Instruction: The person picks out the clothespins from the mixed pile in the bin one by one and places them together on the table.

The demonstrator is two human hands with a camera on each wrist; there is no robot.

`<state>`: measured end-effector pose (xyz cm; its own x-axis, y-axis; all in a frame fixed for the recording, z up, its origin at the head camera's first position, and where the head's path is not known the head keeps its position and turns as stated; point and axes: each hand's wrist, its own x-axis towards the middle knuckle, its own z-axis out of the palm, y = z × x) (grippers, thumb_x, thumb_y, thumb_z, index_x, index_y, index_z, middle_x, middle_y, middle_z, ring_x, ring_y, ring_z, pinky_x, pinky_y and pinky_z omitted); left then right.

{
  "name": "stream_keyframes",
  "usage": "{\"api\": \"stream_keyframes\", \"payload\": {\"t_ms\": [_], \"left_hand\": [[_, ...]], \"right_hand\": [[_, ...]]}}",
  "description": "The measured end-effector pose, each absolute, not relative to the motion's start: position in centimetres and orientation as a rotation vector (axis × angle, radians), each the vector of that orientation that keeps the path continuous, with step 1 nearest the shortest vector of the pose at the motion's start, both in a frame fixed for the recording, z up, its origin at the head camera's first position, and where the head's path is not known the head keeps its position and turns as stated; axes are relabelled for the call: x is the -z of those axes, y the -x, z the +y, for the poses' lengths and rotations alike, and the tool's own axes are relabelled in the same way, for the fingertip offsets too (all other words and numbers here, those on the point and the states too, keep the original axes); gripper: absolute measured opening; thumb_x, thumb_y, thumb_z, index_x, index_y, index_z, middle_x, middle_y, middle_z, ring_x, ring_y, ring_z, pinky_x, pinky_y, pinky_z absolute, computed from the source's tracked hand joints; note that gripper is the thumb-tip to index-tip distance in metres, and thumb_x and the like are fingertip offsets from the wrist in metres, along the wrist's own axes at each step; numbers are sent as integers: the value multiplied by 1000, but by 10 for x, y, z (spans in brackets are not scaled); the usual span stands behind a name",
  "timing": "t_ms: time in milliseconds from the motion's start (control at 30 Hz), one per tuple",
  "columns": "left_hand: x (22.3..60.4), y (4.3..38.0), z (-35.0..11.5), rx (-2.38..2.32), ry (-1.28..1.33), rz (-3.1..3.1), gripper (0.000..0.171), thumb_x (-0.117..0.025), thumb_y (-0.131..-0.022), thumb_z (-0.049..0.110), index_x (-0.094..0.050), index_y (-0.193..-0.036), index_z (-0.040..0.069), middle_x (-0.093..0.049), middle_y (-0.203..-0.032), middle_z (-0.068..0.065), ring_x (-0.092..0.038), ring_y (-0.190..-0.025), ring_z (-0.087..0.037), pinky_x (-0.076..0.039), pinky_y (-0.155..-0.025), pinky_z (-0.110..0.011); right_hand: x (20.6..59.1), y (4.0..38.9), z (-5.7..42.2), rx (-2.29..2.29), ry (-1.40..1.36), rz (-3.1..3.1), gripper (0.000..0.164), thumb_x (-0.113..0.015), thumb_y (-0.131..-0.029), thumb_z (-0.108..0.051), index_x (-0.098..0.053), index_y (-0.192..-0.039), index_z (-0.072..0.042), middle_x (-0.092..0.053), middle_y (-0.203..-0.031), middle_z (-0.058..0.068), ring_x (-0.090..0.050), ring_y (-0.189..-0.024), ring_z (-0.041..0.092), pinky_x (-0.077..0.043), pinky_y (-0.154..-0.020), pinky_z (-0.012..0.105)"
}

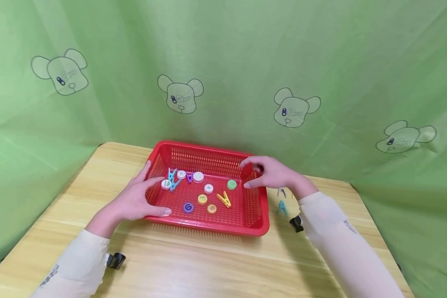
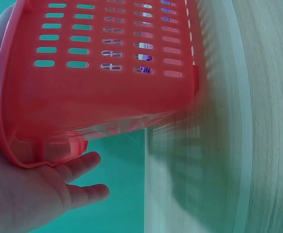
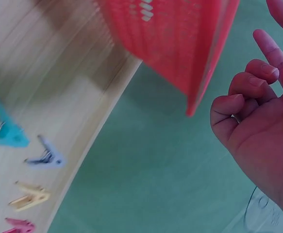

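A red plastic basket [image 1: 208, 221] with slotted walls stands on the table. My left hand [image 1: 135, 198] holds its left end, thumb and index finger inside, other fingers outside the rim. In the left wrist view two fingers [image 2: 90, 191] reach past the basket wall [image 2: 97, 97]. My right hand [image 1: 273, 171] hovers at the right rim, thumb and index finger apart, nothing between them; the right wrist view shows its other fingers bent, apart from the basket. Inside lie bottle caps, among them a green cap [image 1: 231, 184] and a blue cap [image 1: 188, 207], and clothespins, including a yellow clothespin [image 1: 224, 199].
Right of the basket, several clothespins lie on the table [image 1: 193, 265], among them a teal clothespin [image 1: 282, 207], a grey-blue clothespin [image 3: 46, 156], a pale yellow clothespin [image 3: 30, 196] and a pink clothespin [image 3: 20, 225]. A green curtain [image 1: 231, 45] hangs behind the table.
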<state>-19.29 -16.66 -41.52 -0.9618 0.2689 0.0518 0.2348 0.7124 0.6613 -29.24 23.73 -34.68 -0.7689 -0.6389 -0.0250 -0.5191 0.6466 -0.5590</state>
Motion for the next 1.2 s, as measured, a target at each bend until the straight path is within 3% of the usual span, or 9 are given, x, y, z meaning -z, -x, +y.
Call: {"api": "stream_keyframes", "payload": {"t_ms": [333,633,933,1200], "left_hand": [[415,192,-164,-1094,-418,2861,105,-89,-66,55,-47,-149,7,4,-166,-14,-10,-147,-44,-39,-101,-64],[415,193,-165,-1075,-415,2875,109,-88,-64,60,-47,-149,7,5,-166,-13,-9,-147,-44,-35,-104,-65],[415,192,-166,-1085,-416,2873,106,-90,-65,54,-47,-149,6,5,-166,-13,-9,-147,-43,-36,-103,-66],[415,192,-167,-1094,-411,2872,108,-89,-64,59,-47,-149,6,5,-166,-13,-9,-147,-43,-37,-103,-65]], "right_hand": [[347,300,207,738,991,2598,54,-86,-79,-31,-64,-128,-19,-45,-76,10,-43,-72,21,-40,-67,37],[343,307,192,775,1048,2559,56,-88,-77,-29,-64,-127,-20,-47,-80,14,-42,-74,22,-39,-68,37],[340,313,177,821,1040,2517,57,-90,-76,-29,-64,-126,-24,-47,-85,22,-42,-75,22,-41,-70,37],[340,316,159,857,1042,2476,56,-89,-77,-28,-63,-126,-24,-51,-88,17,-46,-80,23,-44,-73,36]]}}
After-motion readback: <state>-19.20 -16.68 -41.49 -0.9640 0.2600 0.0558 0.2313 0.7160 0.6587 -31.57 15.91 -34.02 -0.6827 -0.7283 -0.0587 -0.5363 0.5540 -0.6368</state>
